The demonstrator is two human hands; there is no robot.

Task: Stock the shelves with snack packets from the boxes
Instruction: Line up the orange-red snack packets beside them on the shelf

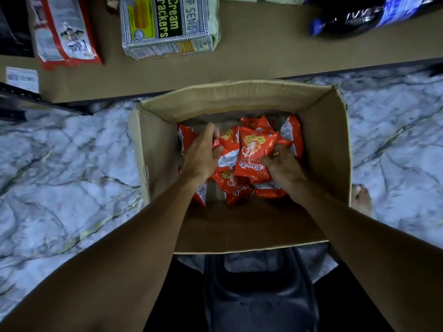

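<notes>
An open cardboard box (158,149) stands on the marble floor below me, holding several orange-red snack packets (231,182). My left hand (202,153) reaches into the box's left side, its fingers curled over the packets there. My right hand (281,164) pinches the lower right edge of one orange-red packet (254,152) that lies on top of the pile. Both forearms stretch down into the box. The packets under my hands are partly hidden.
A brown shelf board (251,58) runs across the top, carrying a cream crackers pack (167,25), a red-and-white bag (62,32) at left and a dark blue bag (364,15) at right. A black stool (259,291) sits under me. A bare foot (362,198) shows right of the box.
</notes>
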